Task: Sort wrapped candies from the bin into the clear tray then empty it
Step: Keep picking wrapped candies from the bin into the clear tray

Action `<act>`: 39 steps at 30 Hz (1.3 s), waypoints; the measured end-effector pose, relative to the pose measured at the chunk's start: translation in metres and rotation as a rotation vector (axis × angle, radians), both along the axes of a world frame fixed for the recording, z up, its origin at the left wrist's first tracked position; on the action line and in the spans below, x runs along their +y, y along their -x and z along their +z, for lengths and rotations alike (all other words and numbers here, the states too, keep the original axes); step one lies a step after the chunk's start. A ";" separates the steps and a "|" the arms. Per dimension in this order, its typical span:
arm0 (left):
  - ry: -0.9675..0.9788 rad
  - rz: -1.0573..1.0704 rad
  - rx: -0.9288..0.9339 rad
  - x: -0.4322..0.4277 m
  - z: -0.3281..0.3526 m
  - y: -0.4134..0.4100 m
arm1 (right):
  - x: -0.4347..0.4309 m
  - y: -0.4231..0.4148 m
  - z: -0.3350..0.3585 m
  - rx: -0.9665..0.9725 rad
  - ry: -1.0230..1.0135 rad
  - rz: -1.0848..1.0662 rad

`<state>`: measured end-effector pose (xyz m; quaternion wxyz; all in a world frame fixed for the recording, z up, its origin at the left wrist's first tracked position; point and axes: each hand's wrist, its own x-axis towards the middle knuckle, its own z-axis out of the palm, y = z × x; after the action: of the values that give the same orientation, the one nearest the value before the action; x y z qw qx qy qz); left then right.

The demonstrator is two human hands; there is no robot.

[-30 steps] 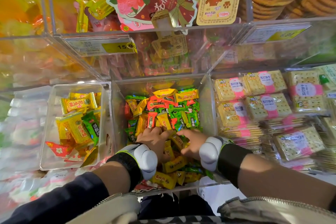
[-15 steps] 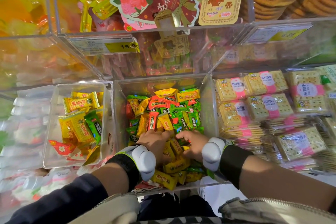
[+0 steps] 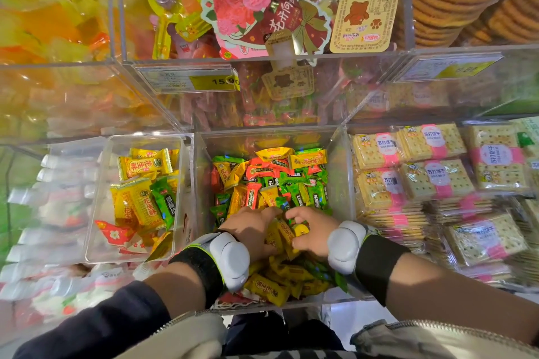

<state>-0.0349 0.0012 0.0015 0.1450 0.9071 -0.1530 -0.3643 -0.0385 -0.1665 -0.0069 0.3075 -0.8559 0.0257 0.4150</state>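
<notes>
The clear bin [image 3: 341, 172] in the middle holds a heap of wrapped candies [image 3: 271, 181] in yellow, green and orange. Both my hands are down in its near half, fingertips almost meeting. My left hand [image 3: 250, 232] curls over a bunch of yellow candies [image 3: 281, 234] from the left. My right hand [image 3: 310, 234] curls round the same bunch from the right. Grey devices on black straps sit on both wrists. To the left, the clear tray [image 3: 94, 213] holds several yellow, green and red candies [image 3: 140, 201].
Stacks of wrapped soda crackers [image 3: 431, 181] fill the compartment to the right of the bin. White packets [image 3: 58, 207] lie under and left of the tray. A shelf with price tags [image 3: 189, 81] and more sweets rises behind.
Both hands have slid slightly nearer to me in the bin, and their fingers have curled closer together round the yellow candies. The tray's contents are unchanged.
</notes>
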 end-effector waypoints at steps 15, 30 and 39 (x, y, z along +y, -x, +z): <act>0.131 0.134 -0.061 0.012 0.023 -0.009 | 0.013 -0.010 0.022 -0.064 -0.024 -0.086; 0.179 0.183 -0.275 0.038 0.058 -0.018 | 0.042 -0.033 0.058 -0.178 -0.172 -0.187; 0.160 0.221 -0.397 0.060 0.079 -0.027 | 0.072 -0.045 0.074 -0.267 -0.164 -0.203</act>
<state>-0.0081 0.0616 0.0800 0.2223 0.9579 -0.1067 -0.1473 0.0065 -0.0941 0.0674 0.4173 -0.8684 0.0368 0.2654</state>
